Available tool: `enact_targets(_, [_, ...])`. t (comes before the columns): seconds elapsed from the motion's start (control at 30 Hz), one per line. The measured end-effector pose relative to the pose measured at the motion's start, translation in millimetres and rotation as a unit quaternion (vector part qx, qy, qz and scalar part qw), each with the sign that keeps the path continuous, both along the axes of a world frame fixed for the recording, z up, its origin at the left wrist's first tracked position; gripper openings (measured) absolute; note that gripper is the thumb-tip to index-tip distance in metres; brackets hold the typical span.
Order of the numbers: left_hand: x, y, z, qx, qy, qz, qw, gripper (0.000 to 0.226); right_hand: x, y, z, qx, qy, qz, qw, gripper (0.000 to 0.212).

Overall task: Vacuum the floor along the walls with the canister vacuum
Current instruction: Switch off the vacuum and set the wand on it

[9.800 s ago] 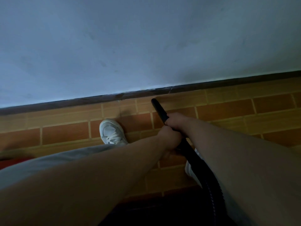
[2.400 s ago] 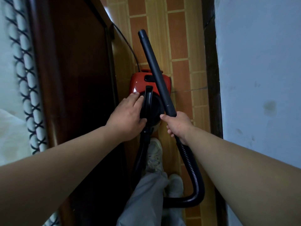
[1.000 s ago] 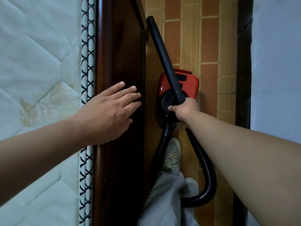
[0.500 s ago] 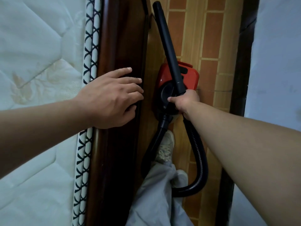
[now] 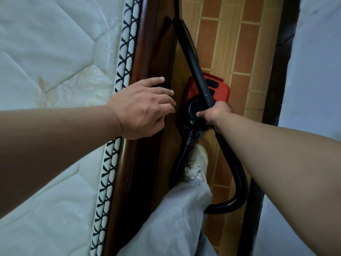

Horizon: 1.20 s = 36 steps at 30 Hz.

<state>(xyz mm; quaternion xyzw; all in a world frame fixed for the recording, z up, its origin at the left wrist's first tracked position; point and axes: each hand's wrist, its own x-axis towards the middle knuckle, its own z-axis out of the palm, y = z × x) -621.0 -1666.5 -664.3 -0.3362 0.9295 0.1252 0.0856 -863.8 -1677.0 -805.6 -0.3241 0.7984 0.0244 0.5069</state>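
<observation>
Canister (image 5: 222, 91): red, black front; sits on the tiled floor (image 5: 245, 43), in the strip between bed frame (image 5: 147, 43) and wall (image 5: 317, 71).
Right hand (image 5: 215, 114): directly over the canister; fingers curled tight round the lower end of the wand (image 5: 191, 56).
Wand: black; slants away from above the canister toward the frame side; far tip out of view.
Hose (image 5: 238, 174): black, ribbed; leaves the canister's near end, loops round and rises to the right hand.
Left hand (image 5: 142, 106): left of the canister; fingers straight, lightly spread, palm down on the frame's wooden rail.
Mattress (image 5: 55, 52): farther left of the canister, past the frame.
Shoe (image 5: 197, 161): white; just near side of the canister, beside the hose.
Baseboard (image 5: 276, 71): dark; right of the canister, at the wall's foot.
</observation>
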Motion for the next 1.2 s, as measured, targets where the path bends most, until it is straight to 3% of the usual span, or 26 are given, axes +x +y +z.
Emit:
enact_targets(0.53, [2.4,-0.9,-2.9,-0.002,0.023,-0.001,1.0,0.038,3.7,-0.8,5.4,-0.001,-0.006,-0.001,1.0,0.054])
enact_targets(0.77, [1.0,-1.4,-3.2,0.001,0.015,-0.001,1.0,0.041,5.2,4.3,8.9,-0.028,0.026,0.017,0.999,0.041])
enact_targets(0.97, [1.0,-2.2,-1.4,0.008,0.002,0.001,1.0,0.041,-3.2,-5.7,13.6,-0.031,0.071,0.069,0.995,0.044])
enact_targets(1.2, [-0.1,-3.3,-0.2,0.015,-0.012,-0.002,1.0,0.043,-32.7,-25.9,14.7,-0.028,0.08,0.028,0.996,0.057])
